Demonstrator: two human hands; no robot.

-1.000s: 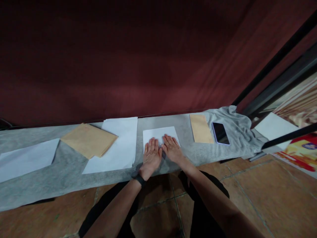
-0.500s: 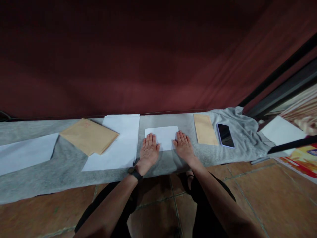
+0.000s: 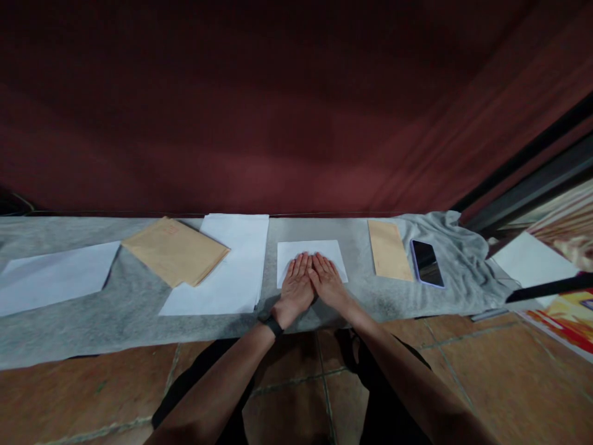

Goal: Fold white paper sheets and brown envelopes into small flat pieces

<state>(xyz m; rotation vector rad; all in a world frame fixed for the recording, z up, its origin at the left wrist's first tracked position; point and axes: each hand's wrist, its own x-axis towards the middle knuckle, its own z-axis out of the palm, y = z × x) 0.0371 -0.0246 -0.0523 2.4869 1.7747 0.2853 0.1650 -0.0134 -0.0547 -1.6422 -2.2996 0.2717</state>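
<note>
A small white sheet of paper (image 3: 288,251), perhaps folded, lies flat on the grey cloth (image 3: 319,228) in front of me. My left hand (image 3: 298,281) rests palm down on its middle, fingers stretched out, a dark watch (image 3: 271,324) on the wrist. Right beside it, my right hand (image 3: 327,281) also lies flat on the paper, its thumb side against the left hand. The hands cover the middle of the paper's near edge.
Brown envelopes (image 3: 173,250) overlap a stack of white sheets (image 3: 241,272) on the left. Another white sheet (image 3: 60,275) lies farther left. To the right are one brown envelope (image 3: 390,250) and a phone (image 3: 427,263). A dark red curtain (image 3: 296,136) hangs behind.
Both hands have slid inward over the paper from its left and right ends and now meet in the middle. The view has shifted slightly.
</note>
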